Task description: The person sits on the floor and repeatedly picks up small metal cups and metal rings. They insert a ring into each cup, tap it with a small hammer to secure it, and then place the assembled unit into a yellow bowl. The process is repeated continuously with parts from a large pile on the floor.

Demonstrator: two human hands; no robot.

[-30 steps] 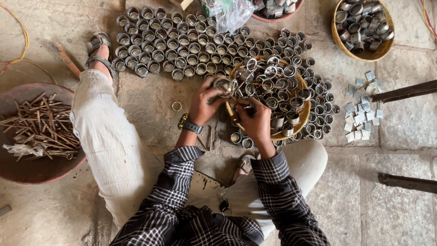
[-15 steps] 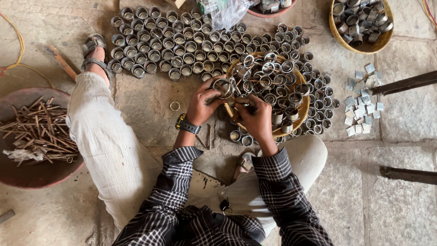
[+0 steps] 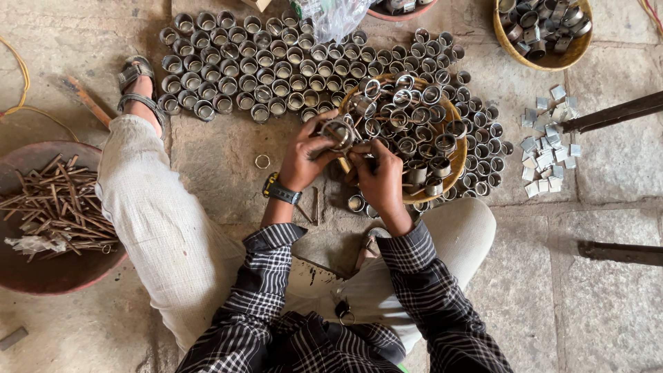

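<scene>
I sit on a stone floor with both hands raised over a shallow woven basket (image 3: 452,178) full of short metal cylinders. My left hand (image 3: 304,155), with a watch on its wrist, grips one small metal cylinder (image 3: 338,133) at the basket's left rim. My right hand (image 3: 378,176) is closed beside it, fingertips pressed to the same cylinder or a small part on it; what it pinches is hidden. Rows of similar upright metal cylinders (image 3: 255,69) cover the floor beyond the basket.
A round reddish pan (image 3: 41,273) with thin metal rods lies at my left. Small flat square metal pieces (image 3: 545,152) lie at the right beside dark bars (image 3: 611,114). A second woven basket (image 3: 545,61) of cylinders stands top right. A loose ring (image 3: 262,161) lies on the floor.
Both hands have shifted slightly left and up with the cylinder, from over the basket's middle to its left rim. The view has also drifted a little.
</scene>
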